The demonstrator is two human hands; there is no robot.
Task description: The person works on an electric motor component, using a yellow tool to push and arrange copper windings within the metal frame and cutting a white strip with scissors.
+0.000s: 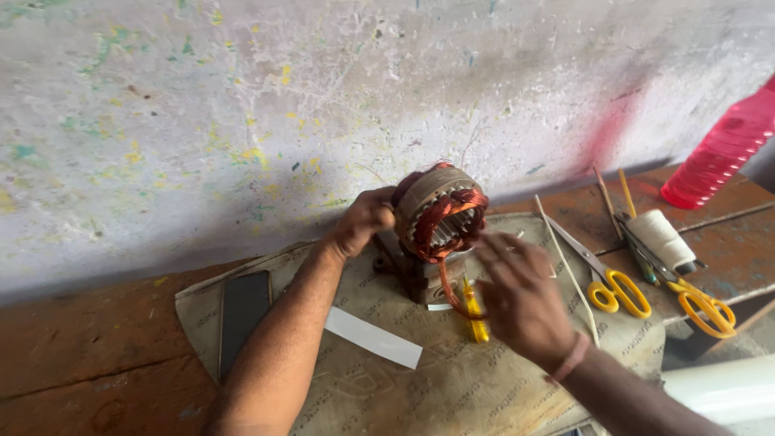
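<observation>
A dark, flat rectangular phone (242,313), its screen blank, lies near the left edge of a printed beige sack (420,379) spread flat on the wooden surface (97,355). The sack, a cloth package opened out as a mat, carries faint repeated grey lettering across its middle and lower part.

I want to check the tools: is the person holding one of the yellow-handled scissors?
No, both yellow-handled scissors lie on the bench, while the left hand grips the motor stator.

Copper-red stator windings (449,220), yellow-handled scissors (618,291) — red ribbed bottle (721,152)
</observation>
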